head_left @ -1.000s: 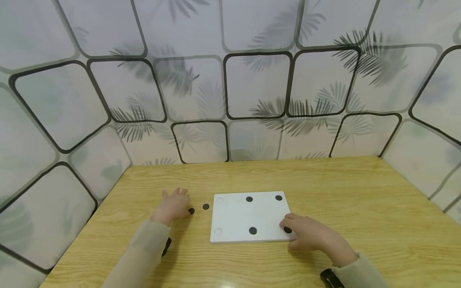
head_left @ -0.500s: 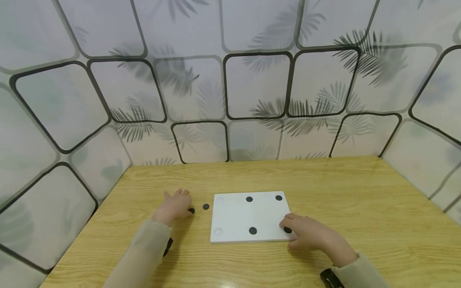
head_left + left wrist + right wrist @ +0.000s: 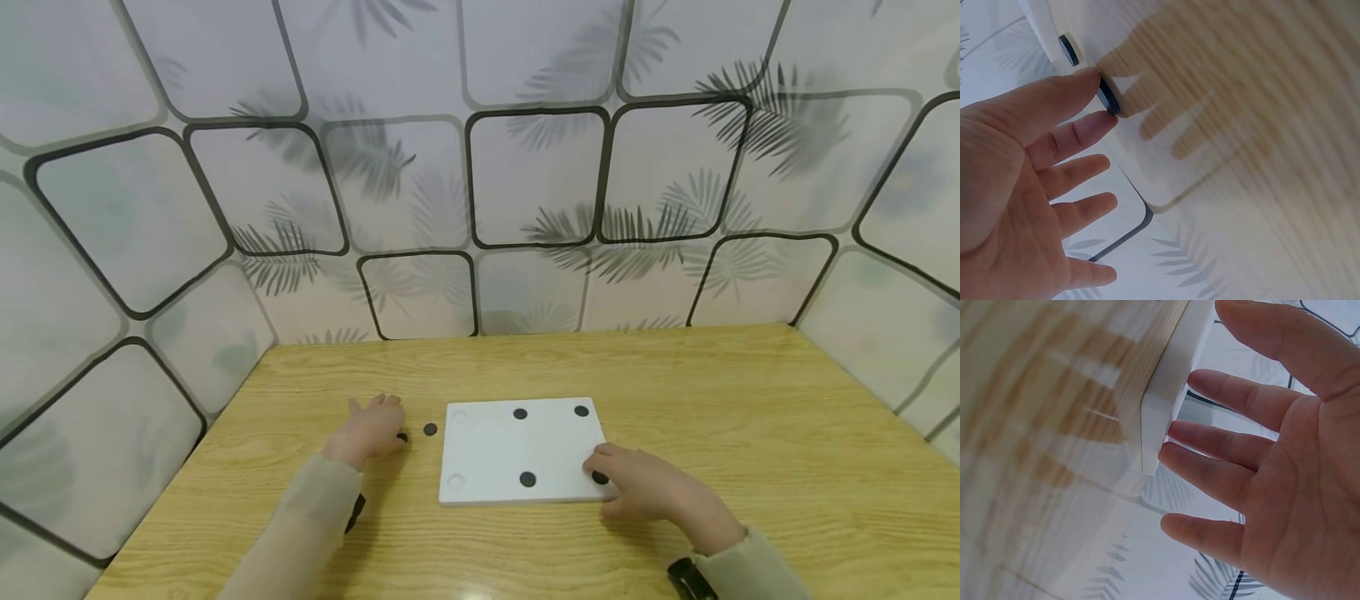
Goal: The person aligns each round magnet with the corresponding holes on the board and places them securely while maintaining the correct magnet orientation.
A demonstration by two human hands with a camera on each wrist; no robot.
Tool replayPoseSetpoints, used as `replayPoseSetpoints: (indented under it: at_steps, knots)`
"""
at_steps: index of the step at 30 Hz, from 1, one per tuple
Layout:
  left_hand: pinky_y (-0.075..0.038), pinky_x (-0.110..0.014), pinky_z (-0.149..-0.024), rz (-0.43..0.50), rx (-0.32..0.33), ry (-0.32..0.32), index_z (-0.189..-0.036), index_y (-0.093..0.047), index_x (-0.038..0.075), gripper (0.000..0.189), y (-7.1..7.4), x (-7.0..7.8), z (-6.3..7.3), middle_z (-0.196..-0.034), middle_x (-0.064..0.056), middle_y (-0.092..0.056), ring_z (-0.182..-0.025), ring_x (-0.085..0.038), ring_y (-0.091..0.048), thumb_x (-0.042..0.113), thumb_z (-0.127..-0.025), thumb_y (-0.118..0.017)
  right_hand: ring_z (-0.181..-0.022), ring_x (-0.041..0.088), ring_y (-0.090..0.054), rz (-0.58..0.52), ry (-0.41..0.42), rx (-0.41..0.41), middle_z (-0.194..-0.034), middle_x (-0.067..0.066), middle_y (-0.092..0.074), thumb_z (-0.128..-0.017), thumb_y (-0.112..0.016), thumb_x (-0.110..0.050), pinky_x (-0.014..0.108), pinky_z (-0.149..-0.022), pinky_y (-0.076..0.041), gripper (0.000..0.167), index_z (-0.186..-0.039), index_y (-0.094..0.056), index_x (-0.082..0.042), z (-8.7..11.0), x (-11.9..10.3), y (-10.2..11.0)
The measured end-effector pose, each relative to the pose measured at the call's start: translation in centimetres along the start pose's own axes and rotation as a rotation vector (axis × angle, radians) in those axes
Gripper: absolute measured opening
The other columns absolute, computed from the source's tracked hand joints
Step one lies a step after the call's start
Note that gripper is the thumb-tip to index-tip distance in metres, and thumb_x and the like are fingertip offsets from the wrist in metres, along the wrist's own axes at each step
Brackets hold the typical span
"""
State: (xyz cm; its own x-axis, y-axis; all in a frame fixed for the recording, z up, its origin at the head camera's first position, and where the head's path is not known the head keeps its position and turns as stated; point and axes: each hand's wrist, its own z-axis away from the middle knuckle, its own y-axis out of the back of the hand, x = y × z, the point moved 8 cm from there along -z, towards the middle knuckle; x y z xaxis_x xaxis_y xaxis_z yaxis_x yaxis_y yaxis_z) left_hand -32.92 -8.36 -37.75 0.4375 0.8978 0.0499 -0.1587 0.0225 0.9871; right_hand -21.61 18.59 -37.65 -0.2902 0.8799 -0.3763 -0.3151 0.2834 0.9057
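Note:
In the left wrist view my left hand [image 3: 1035, 156] pinches a thin round black disc [image 3: 1109, 98] between thumb and index finger. The disc is at the tabletop, and the other fingers are spread out. A second black disc [image 3: 430, 429] lies between this hand [image 3: 367, 432] and a white rectangular board [image 3: 487, 454]. Black discs sit on the board's middle [image 3: 528, 479] and far right. Its two left round recesses hold none. At the near right corner my right hand [image 3: 648, 487] rests with relaxed fingers touching the board, partly covering another disc [image 3: 600, 477].
A wooden table [image 3: 675, 383] lies under everything. Patterned cloth walls [image 3: 536, 183] with leaf prints and dark outlines rise at its back and both sides. Dark bands [image 3: 690, 577] are worn at the wrists over pale sleeves.
My left hand has shifted slightly right, toward the board, with its fingertips now covering more of the disc. The right hand has stayed in place on the board.

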Motion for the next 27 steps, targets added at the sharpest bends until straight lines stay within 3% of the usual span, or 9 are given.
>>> replayPoseSetpoints:
  at_steps: [10, 15, 27]
  knots:
    - [-0.01, -0.069, -0.09, 0.01, -0.026, 0.007, -0.101, -0.061, 0.0, 0.026, -0.27, 0.31, -0.05, -0.131, -0.022, -0.037, -0.123, -0.042, -0.026, 0.016, -0.081, -0.064, -0.1, 0.028, -0.051, 0.009, 0.04, 0.004, -0.114, 0.01, -0.05, -0.07, -0.072, -0.015, 0.045, -0.087, -0.039, 0.042, -0.108, -0.058, -0.003, -0.02, -0.01, -0.01]
    - [-0.011, -0.069, -0.09, -0.007, -0.034, -0.013, -0.08, -0.061, 0.006, 0.01, -0.21, 0.58, 0.0, -0.13, -0.021, -0.038, -0.123, -0.042, -0.026, 0.015, -0.081, -0.063, -0.099, 0.027, -0.051, 0.011, 0.043, 0.006, -0.113, 0.01, -0.051, -0.07, -0.072, -0.016, 0.045, -0.086, -0.04, 0.042, -0.108, -0.058, -0.003, -0.06, 0.03, -0.01]
    - [-0.011, -0.068, -0.09, -0.043, -0.04, -0.041, -0.061, -0.049, 0.012, 0.026, 0.11, 1.07, 0.49, -0.132, -0.019, -0.037, -0.124, -0.041, -0.024, 0.018, -0.082, -0.063, -0.103, 0.027, -0.05, 0.009, 0.001, 0.009, -0.116, 0.009, -0.05, -0.071, -0.071, -0.015, 0.046, -0.09, -0.036, 0.042, -0.109, -0.058, -0.003, -0.05, 0.03, -0.03]
